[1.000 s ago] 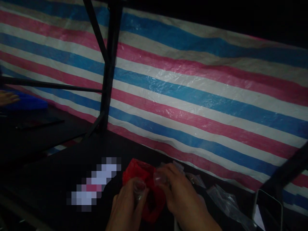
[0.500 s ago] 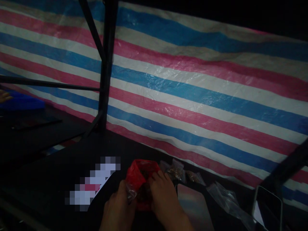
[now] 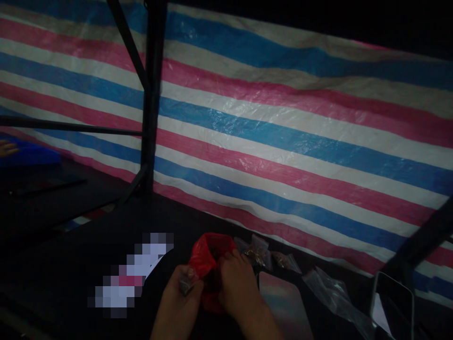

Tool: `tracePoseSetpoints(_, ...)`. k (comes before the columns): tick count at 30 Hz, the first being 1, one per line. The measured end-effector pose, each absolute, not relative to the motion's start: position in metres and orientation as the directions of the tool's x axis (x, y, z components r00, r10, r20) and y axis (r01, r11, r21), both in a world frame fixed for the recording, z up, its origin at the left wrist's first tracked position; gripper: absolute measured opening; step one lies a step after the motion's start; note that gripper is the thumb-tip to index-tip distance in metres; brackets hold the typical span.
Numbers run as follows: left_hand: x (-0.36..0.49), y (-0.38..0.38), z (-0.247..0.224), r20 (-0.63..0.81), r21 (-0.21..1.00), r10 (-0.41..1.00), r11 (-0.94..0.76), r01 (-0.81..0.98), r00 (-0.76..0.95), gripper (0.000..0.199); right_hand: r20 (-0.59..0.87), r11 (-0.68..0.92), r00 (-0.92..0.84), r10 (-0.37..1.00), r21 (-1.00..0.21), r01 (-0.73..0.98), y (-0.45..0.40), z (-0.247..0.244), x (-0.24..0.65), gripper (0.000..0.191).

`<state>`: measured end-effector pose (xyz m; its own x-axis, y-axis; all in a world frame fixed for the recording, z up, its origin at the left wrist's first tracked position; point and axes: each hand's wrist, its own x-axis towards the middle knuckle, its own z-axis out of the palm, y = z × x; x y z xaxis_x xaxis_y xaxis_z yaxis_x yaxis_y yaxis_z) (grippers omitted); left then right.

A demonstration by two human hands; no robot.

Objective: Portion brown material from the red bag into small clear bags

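Note:
My left hand point(image 3: 180, 300) is closed on a small clear plastic bag point(image 3: 186, 279), pinched between thumb and fingers at the left side of a red plastic bag point(image 3: 201, 255). The red bag stands with its mouth spread, and dark contents show dimly inside. My right hand point(image 3: 239, 285) reaches over the red bag's opening with bent fingers. Its fingertips are lost in the shadow, so what they hold cannot be made out. Just beyond that hand lie small clear bags with brownish small pieces point(image 3: 257, 252), and another such bag point(image 3: 285, 261) beside them.
A flat shiny panel point(image 3: 283, 302) lies right of my right hand. Farther right are clear plastic bags point(image 3: 331, 290) and a phone-like device point(image 3: 392, 304). A blurred-out sheet point(image 3: 132, 274) lies left. Another person's hand point(image 3: 7, 148) is at a blue tray point(image 3: 38, 153). A dark post point(image 3: 150, 104) stands before striped sheeting.
My left hand has turned and lifted slightly, bringing the small clear bag more into sight. My right hand stays at the red bag. The whole view has shifted a little.

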<state>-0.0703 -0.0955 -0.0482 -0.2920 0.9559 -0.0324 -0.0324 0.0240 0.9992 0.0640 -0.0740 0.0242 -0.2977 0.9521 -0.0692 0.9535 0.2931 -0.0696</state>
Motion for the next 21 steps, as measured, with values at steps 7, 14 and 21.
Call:
tracePoseSetpoints(7,-0.075,-0.092,-0.055,-0.045,0.995,0.958,0.019,-0.094,-0.284,0.022,-0.044,0.289,-0.293,0.955,-0.088,0.953,-0.066,0.024,0.062,0.048)
tracePoseSetpoints(14,-0.078,-0.091,-0.045,-0.094,0.982,0.946,0.037,-0.185,-0.309,0.027,0.009,0.288,-0.290,0.957,-0.154,0.945,-0.063,0.013,0.065,0.053)
tracePoseSetpoints(21,-0.075,-0.089,-0.058,-0.177,0.952,0.935,0.083,-0.296,-0.308,0.031,0.035,0.357,-0.361,0.932,-0.271,0.894,-0.058,0.004,0.069,0.045)
